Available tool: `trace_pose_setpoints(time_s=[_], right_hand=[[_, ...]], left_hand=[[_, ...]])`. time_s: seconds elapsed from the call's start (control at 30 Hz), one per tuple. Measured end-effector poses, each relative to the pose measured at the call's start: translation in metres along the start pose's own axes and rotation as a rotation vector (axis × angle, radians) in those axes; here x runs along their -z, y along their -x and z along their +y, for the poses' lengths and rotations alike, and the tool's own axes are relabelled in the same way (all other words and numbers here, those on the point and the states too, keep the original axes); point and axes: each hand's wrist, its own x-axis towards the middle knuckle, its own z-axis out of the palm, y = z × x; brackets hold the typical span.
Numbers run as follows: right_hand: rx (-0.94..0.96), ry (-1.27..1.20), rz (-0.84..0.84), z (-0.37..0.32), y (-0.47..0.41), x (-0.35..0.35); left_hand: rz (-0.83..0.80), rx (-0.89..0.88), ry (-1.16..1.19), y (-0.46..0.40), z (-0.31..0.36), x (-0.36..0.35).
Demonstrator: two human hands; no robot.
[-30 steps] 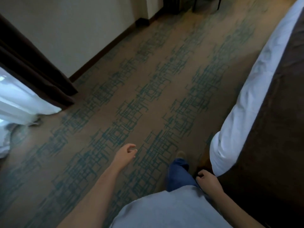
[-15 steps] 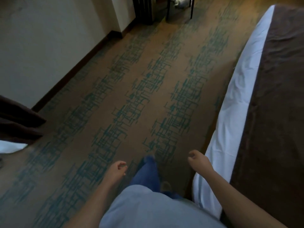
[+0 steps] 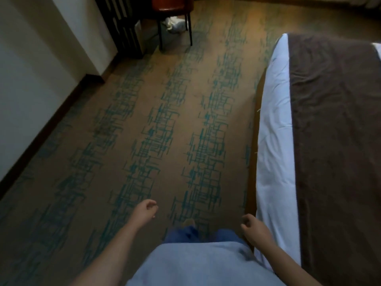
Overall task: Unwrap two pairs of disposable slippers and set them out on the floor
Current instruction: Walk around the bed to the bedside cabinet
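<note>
No slippers can be made out for certain. A white crumpled bundle [image 3: 175, 24] lies on the carpet under a chair at the far end; I cannot tell what it is. My left hand [image 3: 145, 211] hangs low in the middle of the view, fingers loosely curled, holding nothing. My right hand [image 3: 254, 227] is beside the bed's near corner, also loosely curled and empty. Both hands are far from the bundle. My blue trouser legs and light shirt fill the bottom edge.
A brown carpet [image 3: 165, 131] with teal stripes runs ahead. A bed [image 3: 274, 120] with white linen and a brown runner [image 3: 334, 120] lines the right side. A white wall [image 3: 31, 69] lines the left. A red-seated chair [image 3: 171, 9] and dark furniture [image 3: 121, 23] stand at the far end.
The view has swung right and forward: the curtain has left the frame, and the chair and white bundle have come into sight. Both hands have swung with my steps and stay empty.
</note>
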Motion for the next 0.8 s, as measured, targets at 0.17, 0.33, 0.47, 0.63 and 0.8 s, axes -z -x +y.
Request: trace_pose_setpoints(time_s=[0.17,0.33,0.47,0.63,0.8], right_hand=[[-0.103,-0.179,0.065,-0.015,-0.048,0.040],[-0.099,-0.183,0.028,-0.036,-0.132,0.097],[-0.075,-0.150,0.047,-0.066,-0.213,0.183],[0.006,-0.131,0.069,-0.116,-0.297,0.289],[0.030,-0.133,0.084,-0.168,-0.369,0.362]], left_hand=[[0.014,-0.126,-0.043,-0.076,0.117,0.014],[-0.009,-0.124,-0.035,-0.144,0.196,-0.009],[-0.034,-0.064,-0.043,-0.184,0.253,-0.032],[-0.015,-0.001,-0.030,-0.226,0.320,-0.049],[0.006,-0.002,-0.086,-0.271,0.376,-0.065]])
